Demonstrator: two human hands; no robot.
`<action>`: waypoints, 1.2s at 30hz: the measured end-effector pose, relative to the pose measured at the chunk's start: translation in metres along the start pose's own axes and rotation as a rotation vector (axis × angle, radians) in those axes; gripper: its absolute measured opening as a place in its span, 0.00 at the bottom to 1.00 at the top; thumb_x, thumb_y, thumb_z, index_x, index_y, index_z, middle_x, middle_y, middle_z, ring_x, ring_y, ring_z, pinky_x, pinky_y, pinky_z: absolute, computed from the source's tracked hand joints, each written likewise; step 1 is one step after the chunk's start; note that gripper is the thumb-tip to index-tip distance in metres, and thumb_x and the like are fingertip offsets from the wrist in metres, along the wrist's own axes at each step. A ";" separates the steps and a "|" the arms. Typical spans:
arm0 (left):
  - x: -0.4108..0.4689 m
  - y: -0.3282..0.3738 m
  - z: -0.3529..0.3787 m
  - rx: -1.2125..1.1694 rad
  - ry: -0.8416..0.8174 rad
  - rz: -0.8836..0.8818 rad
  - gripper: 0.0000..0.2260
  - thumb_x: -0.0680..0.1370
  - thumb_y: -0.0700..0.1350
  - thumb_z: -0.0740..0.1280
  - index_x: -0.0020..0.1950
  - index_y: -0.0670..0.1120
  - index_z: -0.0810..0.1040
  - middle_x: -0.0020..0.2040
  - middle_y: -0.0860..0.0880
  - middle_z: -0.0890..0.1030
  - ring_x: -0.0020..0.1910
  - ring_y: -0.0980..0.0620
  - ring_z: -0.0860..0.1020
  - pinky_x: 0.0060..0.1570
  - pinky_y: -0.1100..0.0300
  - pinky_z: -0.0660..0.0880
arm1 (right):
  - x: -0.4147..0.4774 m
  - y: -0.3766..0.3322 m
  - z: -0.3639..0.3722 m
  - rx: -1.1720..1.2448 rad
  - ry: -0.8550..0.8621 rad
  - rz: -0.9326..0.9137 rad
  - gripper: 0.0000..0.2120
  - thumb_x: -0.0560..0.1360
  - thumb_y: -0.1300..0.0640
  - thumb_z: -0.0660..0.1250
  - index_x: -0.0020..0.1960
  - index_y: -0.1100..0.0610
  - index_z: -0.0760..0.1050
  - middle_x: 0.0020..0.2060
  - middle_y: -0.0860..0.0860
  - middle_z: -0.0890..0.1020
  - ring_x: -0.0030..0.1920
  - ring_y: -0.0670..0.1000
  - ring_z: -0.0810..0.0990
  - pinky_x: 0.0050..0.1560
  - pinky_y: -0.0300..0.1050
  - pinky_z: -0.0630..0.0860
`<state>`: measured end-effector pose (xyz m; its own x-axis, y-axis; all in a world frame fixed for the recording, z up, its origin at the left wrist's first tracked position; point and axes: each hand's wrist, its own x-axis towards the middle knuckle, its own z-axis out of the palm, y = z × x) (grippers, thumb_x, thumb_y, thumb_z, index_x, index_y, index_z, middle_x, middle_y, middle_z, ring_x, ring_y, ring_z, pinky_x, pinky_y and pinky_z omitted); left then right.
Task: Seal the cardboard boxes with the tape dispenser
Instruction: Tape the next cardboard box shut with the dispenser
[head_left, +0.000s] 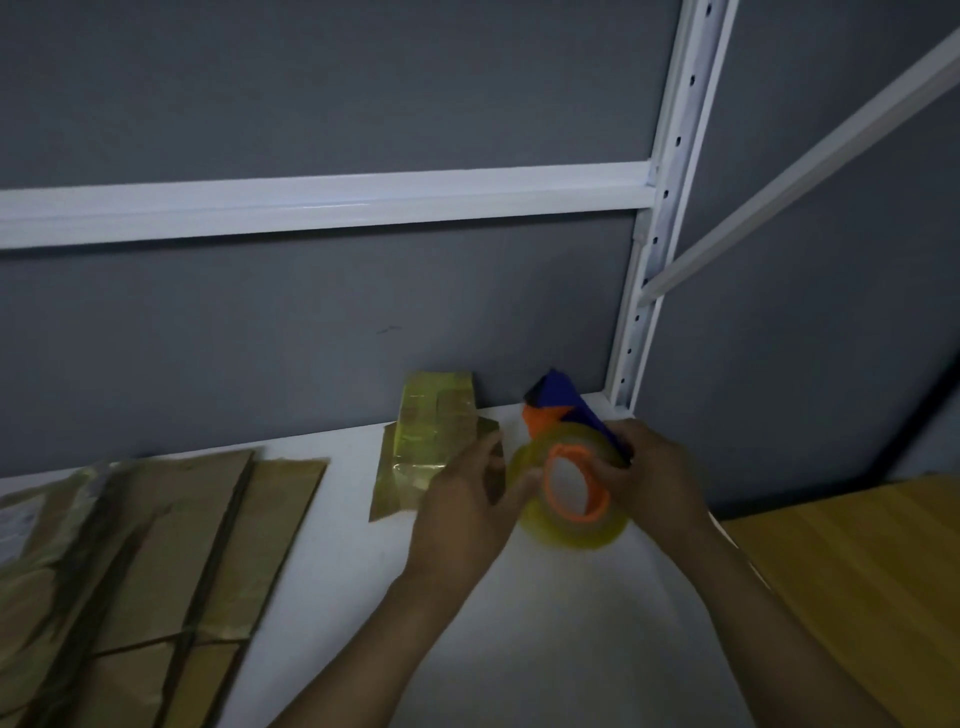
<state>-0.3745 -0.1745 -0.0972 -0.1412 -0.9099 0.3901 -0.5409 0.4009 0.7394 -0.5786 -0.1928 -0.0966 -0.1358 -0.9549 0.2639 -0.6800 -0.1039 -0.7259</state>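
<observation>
Tape dispenser, near the worktop's back edge, is grasped in both grips, right hand on its body, left hand on the roll, while one small box beside it looks taped and the flattened boxes at the left edge look unsealed.

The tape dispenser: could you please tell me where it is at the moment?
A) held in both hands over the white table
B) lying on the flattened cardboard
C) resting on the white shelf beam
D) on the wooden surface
A: the right hand grips the tape dispenser and the left hand holds its tape roll, above the white table.
</observation>
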 end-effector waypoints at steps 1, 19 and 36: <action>0.002 0.008 0.001 -0.128 -0.060 -0.090 0.08 0.75 0.58 0.69 0.48 0.56 0.75 0.42 0.53 0.81 0.41 0.58 0.79 0.38 0.67 0.75 | 0.000 -0.009 -0.001 0.057 0.041 -0.030 0.11 0.72 0.49 0.73 0.52 0.48 0.75 0.40 0.43 0.79 0.41 0.42 0.78 0.37 0.30 0.71; 0.039 0.036 -0.066 -0.803 -0.094 -0.694 0.25 0.75 0.65 0.62 0.41 0.44 0.83 0.38 0.47 0.85 0.36 0.52 0.81 0.37 0.59 0.72 | 0.008 -0.041 -0.002 0.400 -0.285 -0.339 0.35 0.66 0.50 0.74 0.69 0.38 0.63 0.48 0.33 0.76 0.50 0.41 0.77 0.48 0.29 0.72; 0.044 -0.031 -0.097 -0.324 0.167 -0.595 0.11 0.79 0.40 0.67 0.37 0.41 0.81 0.34 0.41 0.81 0.29 0.51 0.74 0.33 0.61 0.69 | 0.026 -0.007 -0.019 -0.247 -0.346 -0.421 0.36 0.70 0.44 0.73 0.71 0.36 0.58 0.48 0.39 0.69 0.47 0.41 0.71 0.42 0.27 0.68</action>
<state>-0.2839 -0.2171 -0.0497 0.2461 -0.9666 -0.0719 -0.2081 -0.1251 0.9701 -0.5908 -0.2121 -0.0724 0.3964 -0.8849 0.2445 -0.7773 -0.4652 -0.4236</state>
